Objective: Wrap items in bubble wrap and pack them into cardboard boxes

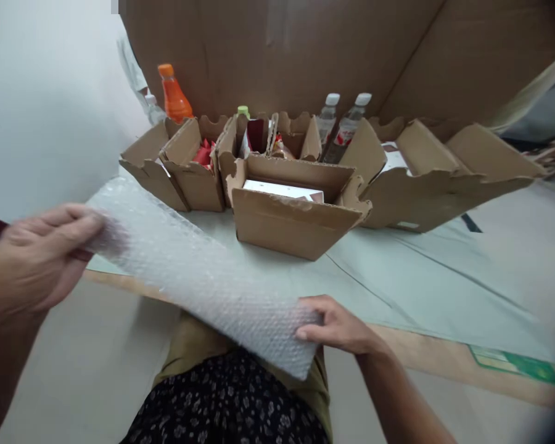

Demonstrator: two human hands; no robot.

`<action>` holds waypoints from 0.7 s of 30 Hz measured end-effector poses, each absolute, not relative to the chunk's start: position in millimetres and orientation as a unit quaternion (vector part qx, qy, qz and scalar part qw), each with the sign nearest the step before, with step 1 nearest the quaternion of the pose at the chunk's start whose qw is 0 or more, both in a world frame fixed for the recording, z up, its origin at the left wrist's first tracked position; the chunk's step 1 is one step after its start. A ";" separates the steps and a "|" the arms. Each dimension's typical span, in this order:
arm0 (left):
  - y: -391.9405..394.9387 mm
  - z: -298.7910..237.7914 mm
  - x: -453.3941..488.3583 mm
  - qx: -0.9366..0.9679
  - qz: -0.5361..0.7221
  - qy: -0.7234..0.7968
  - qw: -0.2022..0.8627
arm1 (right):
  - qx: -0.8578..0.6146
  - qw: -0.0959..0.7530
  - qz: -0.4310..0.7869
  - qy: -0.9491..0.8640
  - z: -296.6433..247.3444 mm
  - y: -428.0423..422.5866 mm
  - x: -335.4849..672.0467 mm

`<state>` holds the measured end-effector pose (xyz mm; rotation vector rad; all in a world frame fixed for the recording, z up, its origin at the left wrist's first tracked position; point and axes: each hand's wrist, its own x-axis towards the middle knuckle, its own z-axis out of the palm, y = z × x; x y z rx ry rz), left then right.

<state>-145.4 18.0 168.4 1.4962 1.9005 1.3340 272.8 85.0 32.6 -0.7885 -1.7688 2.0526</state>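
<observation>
A strip of clear bubble wrap (208,271) stretches slantwise between my two hands, above my lap and the table's front edge. My left hand (50,250) pinches its upper left end, thumb on top and fingers behind. At the lower right end, my right hand (333,324) grips the wrap between thumb and fingers. Just beyond the wrap stands a small open cardboard box (291,225) with a flat white box (282,190) inside it.
Behind stand several cut-open cardboard bins (197,176), one holding a red packet (204,154). An orange bottle (176,95) and two clear white-capped bottles (351,126) rise beyond them. A large brown cardboard sheet (287,55) backs the pale-covered table (398,271). Wider bins (425,191) sit right.
</observation>
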 end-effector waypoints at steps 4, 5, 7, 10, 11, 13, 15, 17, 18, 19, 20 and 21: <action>50.2 93.0 -122.0 0.501 0.407 0.716 0.265 | -0.452 0.219 0.599 -0.623 49.1 110.7 321.6; 57.1 74.8 -115.2 0.510 0.376 0.722 0.276 | -0.496 0.215 0.552 -0.635 48.4 118.1 327.4; 67.1 44.7 -105.2 0.548 0.310 0.727 0.273 | -0.593 0.188 0.419 -0.662 40.7 129.2 334.7; 75.2 22.2 -100.7 0.613 0.258 0.722 0.192 | -0.677 0.180 0.203 -0.684 25.5 133.6 338.9; 78.0 20.6 -100.0 0.625 0.259 0.718 0.165 | -0.679 0.197 0.167 -0.687 22.3 133.0 338.3; 86.5 23.0 -95.1 0.637 0.280 0.705 0.139 | -0.655 0.241 0.167 -0.696 20.5 132.9 332.0; 99.6 27.3 -82.1 0.649 0.310 0.676 0.159 | -0.623 0.277 0.199 -0.704 23.3 138.0 319.1; 114.5 28.9 -62.1 0.661 0.344 0.638 0.195 | -0.596 0.300 0.223 -0.711 27.5 149.6 302.8; 121.4 28.1 -51.1 0.664 0.358 0.622 0.211 | -0.587 0.308 0.231 -0.712 29.2 157.0 295.3; 127.3 26.5 -40.6 0.664 0.371 0.610 0.222 | -0.582 0.315 0.238 -0.711 30.4 164.7 288.9; 131.9 24.4 -31.5 0.662 0.381 0.603 0.229 | -0.577 0.323 0.244 -0.709 31.0 172.3 284.1; 135.3 22.0 -24.1 0.659 0.390 0.601 0.230 | -0.574 0.330 0.250 -0.707 30.9 179.2 280.8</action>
